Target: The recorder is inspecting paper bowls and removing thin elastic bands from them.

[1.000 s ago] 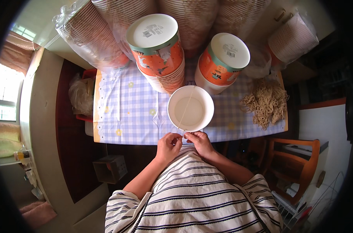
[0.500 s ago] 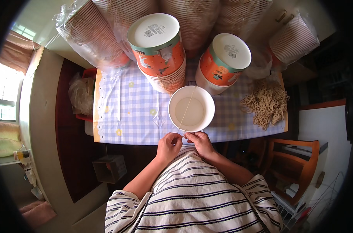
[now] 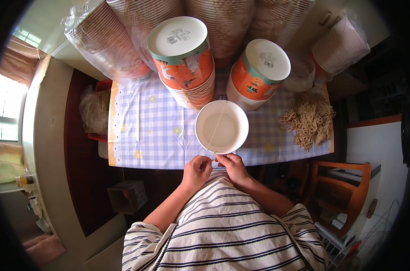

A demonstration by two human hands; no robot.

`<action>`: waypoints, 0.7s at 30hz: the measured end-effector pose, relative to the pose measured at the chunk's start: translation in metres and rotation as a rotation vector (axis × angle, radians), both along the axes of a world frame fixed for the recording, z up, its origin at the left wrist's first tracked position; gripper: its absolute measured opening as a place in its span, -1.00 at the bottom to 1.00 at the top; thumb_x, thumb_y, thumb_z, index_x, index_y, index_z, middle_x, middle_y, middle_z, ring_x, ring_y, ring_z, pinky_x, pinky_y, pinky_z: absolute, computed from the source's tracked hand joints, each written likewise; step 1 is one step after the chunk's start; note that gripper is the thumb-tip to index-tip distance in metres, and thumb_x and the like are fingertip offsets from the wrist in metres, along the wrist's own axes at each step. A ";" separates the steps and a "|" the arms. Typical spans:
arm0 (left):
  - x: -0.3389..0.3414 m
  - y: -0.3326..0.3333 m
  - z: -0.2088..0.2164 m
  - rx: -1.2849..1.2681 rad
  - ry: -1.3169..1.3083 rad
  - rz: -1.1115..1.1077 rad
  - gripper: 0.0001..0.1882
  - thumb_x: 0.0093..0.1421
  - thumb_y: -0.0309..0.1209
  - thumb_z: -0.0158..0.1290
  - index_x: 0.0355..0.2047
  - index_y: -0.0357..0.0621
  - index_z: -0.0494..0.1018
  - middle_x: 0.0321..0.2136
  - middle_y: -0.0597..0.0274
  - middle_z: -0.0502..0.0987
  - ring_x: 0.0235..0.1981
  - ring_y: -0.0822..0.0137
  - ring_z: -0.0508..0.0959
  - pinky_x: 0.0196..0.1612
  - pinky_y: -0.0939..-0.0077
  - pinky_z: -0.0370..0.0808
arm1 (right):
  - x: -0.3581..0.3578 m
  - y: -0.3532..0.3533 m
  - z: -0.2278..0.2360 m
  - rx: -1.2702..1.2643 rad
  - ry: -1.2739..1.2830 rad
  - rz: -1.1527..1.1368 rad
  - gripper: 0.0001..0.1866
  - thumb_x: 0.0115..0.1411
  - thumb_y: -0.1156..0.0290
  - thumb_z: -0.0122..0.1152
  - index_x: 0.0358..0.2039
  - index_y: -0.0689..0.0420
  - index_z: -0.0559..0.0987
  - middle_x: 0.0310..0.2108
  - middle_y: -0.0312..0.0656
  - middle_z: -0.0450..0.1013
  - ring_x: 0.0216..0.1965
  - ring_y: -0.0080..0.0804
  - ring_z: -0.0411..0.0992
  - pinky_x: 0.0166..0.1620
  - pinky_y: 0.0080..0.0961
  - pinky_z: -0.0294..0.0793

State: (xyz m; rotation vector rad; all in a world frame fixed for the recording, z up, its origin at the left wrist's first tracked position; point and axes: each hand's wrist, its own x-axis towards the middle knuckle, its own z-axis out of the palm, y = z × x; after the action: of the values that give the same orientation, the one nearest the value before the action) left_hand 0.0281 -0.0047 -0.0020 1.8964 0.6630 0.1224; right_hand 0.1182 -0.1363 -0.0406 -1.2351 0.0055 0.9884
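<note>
Head camera: the left hand (image 3: 197,171) and right hand (image 3: 234,168) pinch a thin cord (image 3: 216,126) running across an open white tub (image 3: 228,128) near the worktop's (image 3: 157,128) near edge, poses scarcely changed from half a second earlier; inverted orange tubs (image 3: 185,70) stand beyond.

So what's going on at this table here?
A person's left hand and right hand are close together at the near rim of a white tub, fingers pinched around thin string. The string runs across the tub's open mouth. A stack of upside-down orange tubs stands behind, and a pile of loose tan cord lies to the right.
</note>
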 end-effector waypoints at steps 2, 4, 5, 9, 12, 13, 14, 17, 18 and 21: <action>-0.001 0.000 0.001 0.023 -0.022 -0.025 -0.90 0.06 -0.49 0.11 -0.41 -0.26 0.51 -0.46 0.05 0.52 -0.53 0.23 0.56 -0.43 0.48 0.49 | 0.000 -0.001 0.000 0.000 0.007 -0.001 -0.78 0.22 0.32 0.15 -0.25 0.20 0.57 -0.36 -0.33 0.52 -0.34 -0.65 0.40 -0.24 -0.67 0.38; -0.002 -0.001 -0.001 0.032 -0.067 -0.016 -0.92 0.08 -0.52 0.11 -0.41 -0.27 0.51 -0.50 0.12 0.50 -0.56 0.36 0.52 -0.47 0.55 0.45 | 0.002 -0.001 0.000 -0.014 -0.016 0.036 -0.78 0.23 0.30 0.14 -0.24 0.20 0.57 -0.35 -0.32 0.52 -0.33 -0.65 0.41 -0.24 -0.66 0.38; -0.002 -0.001 -0.002 0.041 -0.112 -0.007 -0.94 0.10 -0.54 0.10 -0.41 -0.28 0.51 -0.54 0.18 0.48 -0.60 0.48 0.48 -0.51 0.62 0.41 | 0.002 -0.001 0.002 -0.014 -0.017 0.037 -0.78 0.23 0.30 0.14 -0.24 0.20 0.57 -0.35 -0.32 0.52 -0.33 -0.65 0.41 -0.24 -0.66 0.38; -0.005 -0.002 -0.001 0.024 -0.119 -0.001 -0.94 0.10 -0.55 0.10 -0.40 -0.27 0.52 -0.54 0.17 0.47 -0.60 0.47 0.48 -0.50 0.62 0.42 | 0.003 -0.003 0.013 -0.065 -0.058 0.105 -0.77 0.25 0.28 0.12 -0.27 0.19 0.57 -0.35 -0.33 0.51 -0.33 -0.67 0.39 -0.23 -0.66 0.35; -0.005 -0.002 0.003 0.017 -0.126 -0.004 -0.92 0.09 -0.54 0.11 -0.38 -0.27 0.52 -0.54 0.16 0.47 -0.61 0.46 0.48 -0.50 0.61 0.42 | 0.004 -0.012 0.019 -0.186 -0.307 0.198 -0.77 0.18 0.32 0.20 -0.26 0.22 0.56 -0.35 -0.28 0.51 -0.35 -0.62 0.42 -0.30 -0.62 0.40; -0.006 -0.002 0.005 0.036 -0.115 -0.023 -0.91 0.08 -0.54 0.12 -0.37 -0.26 0.53 -0.53 0.16 0.48 -0.60 0.45 0.49 -0.50 0.61 0.43 | 0.003 -0.015 0.020 -0.282 -0.504 0.258 -0.76 0.11 0.34 0.27 -0.26 0.21 0.55 -0.35 -0.24 0.52 -0.36 -0.57 0.44 -0.34 -0.59 0.43; -0.006 -0.001 0.006 0.055 -0.102 -0.041 -0.90 0.08 -0.54 0.12 -0.36 -0.26 0.53 -0.52 0.15 0.49 -0.60 0.43 0.50 -0.50 0.61 0.44 | 0.003 -0.018 0.026 -0.282 -0.504 0.260 -0.76 0.11 0.34 0.27 -0.26 0.21 0.55 -0.35 -0.24 0.52 -0.36 -0.57 0.44 -0.34 -0.59 0.43; -0.006 0.000 0.012 0.061 -0.107 -0.060 -0.88 0.06 -0.54 0.12 -0.35 -0.25 0.54 -0.50 0.13 0.50 -0.58 0.39 0.53 -0.48 0.59 0.47 | 0.004 -0.021 0.043 -0.326 -1.004 0.172 -0.71 -0.08 0.47 0.35 -0.29 0.10 0.52 -0.34 -0.23 0.42 -0.40 -0.31 0.44 -0.32 -0.45 0.45; -0.007 0.000 0.013 0.062 -0.108 -0.058 -0.88 0.06 -0.54 0.12 -0.35 -0.25 0.54 -0.50 0.13 0.50 -0.58 0.39 0.53 -0.48 0.59 0.47 | 0.007 -0.019 0.049 -0.325 -1.006 0.173 -0.71 -0.08 0.47 0.35 -0.29 0.10 0.52 -0.34 -0.23 0.42 -0.40 -0.31 0.44 -0.32 -0.45 0.45; -0.008 -0.001 0.016 0.066 -0.111 -0.069 -0.88 0.05 -0.55 0.12 -0.36 -0.26 0.54 -0.49 0.13 0.51 -0.55 0.35 0.56 -0.46 0.57 0.50 | 0.012 -0.011 0.057 -0.239 -1.422 0.286 -0.67 -0.16 0.53 0.36 -0.31 0.07 0.51 -0.16 -0.20 0.36 -0.18 -0.22 0.37 -0.14 -0.35 0.38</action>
State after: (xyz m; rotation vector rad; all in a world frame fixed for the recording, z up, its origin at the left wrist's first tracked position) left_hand 0.0203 -0.0054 0.0138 1.9578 0.5237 0.2065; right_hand 0.1302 -0.1473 0.0163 -1.9617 -1.2073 0.1533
